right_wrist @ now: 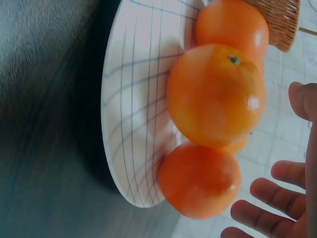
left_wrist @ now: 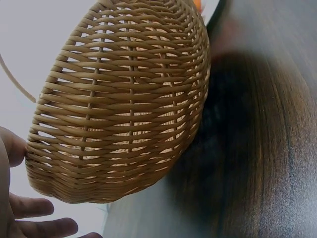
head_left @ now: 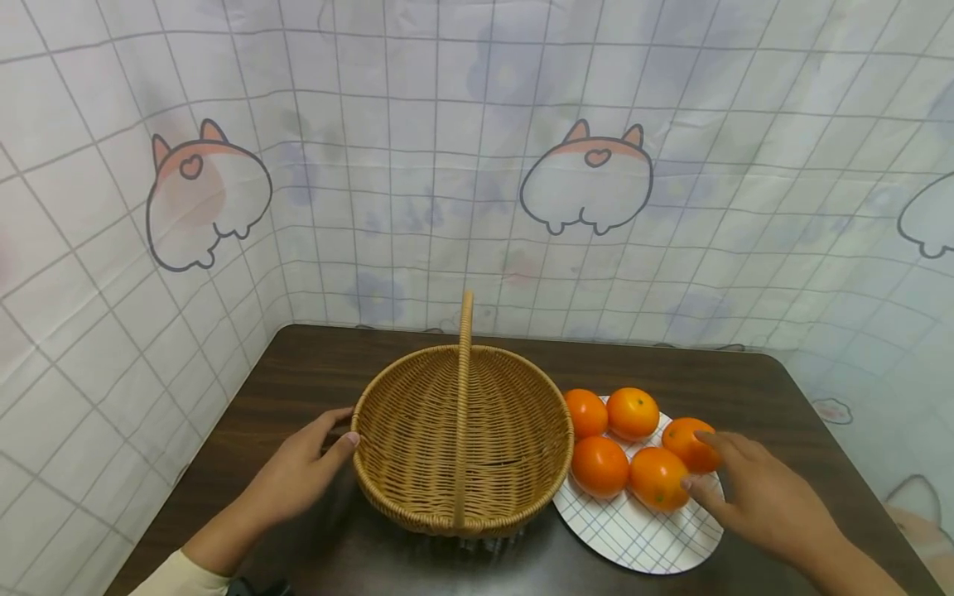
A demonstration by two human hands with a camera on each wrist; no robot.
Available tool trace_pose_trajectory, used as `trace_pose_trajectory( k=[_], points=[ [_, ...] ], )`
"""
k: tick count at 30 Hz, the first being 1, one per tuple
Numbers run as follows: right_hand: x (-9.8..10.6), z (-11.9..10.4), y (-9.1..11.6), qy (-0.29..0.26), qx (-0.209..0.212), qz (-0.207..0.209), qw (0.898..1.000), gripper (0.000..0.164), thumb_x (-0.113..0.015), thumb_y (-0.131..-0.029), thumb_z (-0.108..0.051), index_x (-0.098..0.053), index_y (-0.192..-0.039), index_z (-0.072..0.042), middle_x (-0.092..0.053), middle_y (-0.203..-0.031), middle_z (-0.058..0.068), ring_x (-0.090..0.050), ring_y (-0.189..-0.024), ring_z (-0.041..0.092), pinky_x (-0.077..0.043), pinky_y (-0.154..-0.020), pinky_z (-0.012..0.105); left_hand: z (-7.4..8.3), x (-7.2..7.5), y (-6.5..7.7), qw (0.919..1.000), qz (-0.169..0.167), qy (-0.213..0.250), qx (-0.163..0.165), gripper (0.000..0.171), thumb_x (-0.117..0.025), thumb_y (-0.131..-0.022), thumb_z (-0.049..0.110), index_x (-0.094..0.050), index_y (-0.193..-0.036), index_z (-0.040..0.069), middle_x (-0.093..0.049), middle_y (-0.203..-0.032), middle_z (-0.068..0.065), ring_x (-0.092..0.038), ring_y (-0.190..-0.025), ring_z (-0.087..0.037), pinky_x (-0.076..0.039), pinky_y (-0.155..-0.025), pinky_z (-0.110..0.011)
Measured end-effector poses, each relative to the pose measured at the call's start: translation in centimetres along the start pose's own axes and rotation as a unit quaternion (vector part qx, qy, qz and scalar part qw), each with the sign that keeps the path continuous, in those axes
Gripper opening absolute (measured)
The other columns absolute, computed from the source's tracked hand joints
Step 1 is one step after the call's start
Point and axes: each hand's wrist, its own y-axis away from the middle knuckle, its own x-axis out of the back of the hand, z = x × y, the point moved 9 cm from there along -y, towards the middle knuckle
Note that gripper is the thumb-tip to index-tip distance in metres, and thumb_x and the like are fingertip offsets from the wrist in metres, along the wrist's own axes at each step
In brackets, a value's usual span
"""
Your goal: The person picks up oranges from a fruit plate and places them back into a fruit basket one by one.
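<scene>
A wicker basket with a tall arched handle stands at the table's middle, nothing inside it. At its left rim is my left hand, thumb tip at the rim and fingers stretched along the outside. The left wrist view shows that thumb against the woven side. On the right, a white plate with blue grid lines bears several oranges. My right hand reaches over the plate's right side, fingers spread near the rightmost orange and the front orange. In the right wrist view a gap separates its fingers from the oranges.
The dark wood table has a grid-patterned cloth with cartoon animals hanging behind and beside it. Basket and plate stand close side by side, the basket's right rim overlapping the plate's left edge in the head view.
</scene>
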Motion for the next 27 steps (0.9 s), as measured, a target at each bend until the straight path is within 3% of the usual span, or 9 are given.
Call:
trace_pose_trajectory(
  k=[6, 16, 23, 27],
  points=[
    [-1.2, -0.5, 0.3, -0.012, -0.003, -0.010, 1.000, 0.075, -0.072, -0.089, -0.061, -0.058, -0.135, -0.004, -0.058, -0.135, 0.024, -0.061, -0.114, 0.048, -0.056, -0.073, 0.065, -0.1, -0.1, 0.1, 0.9999, -0.002, 0.016, 0.007, 0.058, -0.044, -0.110, 0.044, -0.040, -0.153, 0.005, -0.054, -0.144, -0.020, -0.054, -0.130, -0.039, -0.048, -0.101, -0.060],
    [-2.5, -1.2, 0.4, -0.019, -0.003, -0.002, 1.000, 0.078, -0.075, -0.085, -0.063, -0.059, -0.135, -0.005, -0.058, -0.136, 0.024, -0.062, -0.113, 0.048, -0.056, -0.070, 0.066, -0.7, -0.4, 0.1, 0.9989, -0.008, 0.032, 0.033, 0.060, -0.043, -0.110, 0.047, -0.040, -0.153, 0.005, -0.057, -0.141, -0.019, -0.057, -0.126, -0.038, -0.048, -0.100, -0.061],
    [-3.2, -1.1, 0.3, -0.024, -0.020, -0.015, 0.999, 0.089, -0.074, -0.083, -0.068, -0.054, -0.143, -0.005, -0.057, -0.139, 0.023, -0.062, -0.112, 0.048, -0.055, -0.069, 0.067, -1.3, -1.0, 0.0, 0.9908, -0.020, 0.118, 0.064, 0.059, -0.047, -0.109, 0.044, -0.040, -0.152, 0.005, -0.059, -0.131, -0.017, -0.065, -0.112, -0.031, -0.056, -0.093, -0.048],
    [-3.4, -0.9, 0.4, -0.030, -0.022, -0.017, 0.999, 0.090, -0.078, -0.081, -0.064, -0.053, -0.144, -0.004, -0.058, -0.137, 0.021, -0.066, -0.105, 0.042, -0.057, -0.067, 0.062, -1.3, -1.2, -0.3, 0.9843, -0.020, 0.165, 0.060, 0.055, -0.049, -0.110, 0.036, -0.040, -0.151, 0.001, -0.054, -0.136, -0.020, -0.062, -0.119, -0.031, -0.056, -0.095, -0.042]
  ],
)
